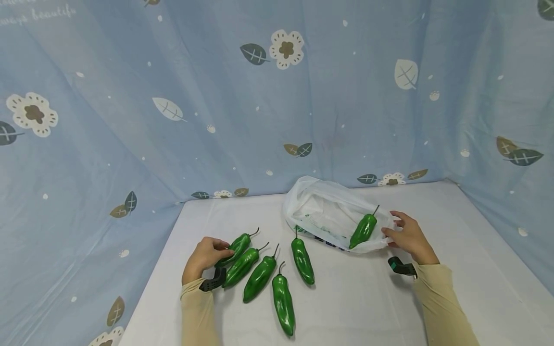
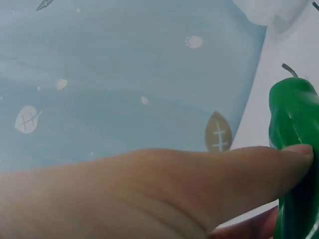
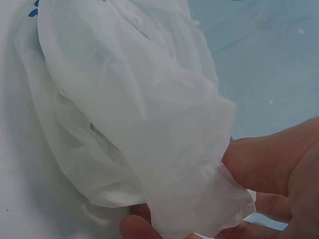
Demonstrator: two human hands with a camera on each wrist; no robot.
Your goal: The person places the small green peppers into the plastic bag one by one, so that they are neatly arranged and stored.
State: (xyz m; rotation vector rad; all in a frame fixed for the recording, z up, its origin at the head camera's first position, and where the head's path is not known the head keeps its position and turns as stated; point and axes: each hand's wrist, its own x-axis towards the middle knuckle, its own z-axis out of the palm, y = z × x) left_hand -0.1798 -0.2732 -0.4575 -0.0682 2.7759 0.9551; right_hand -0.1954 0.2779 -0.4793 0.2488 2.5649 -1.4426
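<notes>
At the left of the table in the head view, my left hand (image 1: 208,255) grips the leftmost green pepper (image 1: 237,246). The left wrist view shows the thumb pressed along the side of this pepper (image 2: 294,112), its stem pointing away. Over on the right, my right hand (image 1: 409,238) holds the near right end of a white plastic bag (image 1: 335,192). In the right wrist view, thumb and fingers stand on either side of the bunched bag film (image 3: 199,204). One green pepper (image 1: 363,230) lies at the open mouth of the bag, stem up.
Several more green peppers lie on the white table, including one (image 1: 283,305) nearest the front and one (image 1: 303,261) just before the bag. A blue curtain (image 1: 242,110) with flowers and leaves hangs behind the table and along both sides.
</notes>
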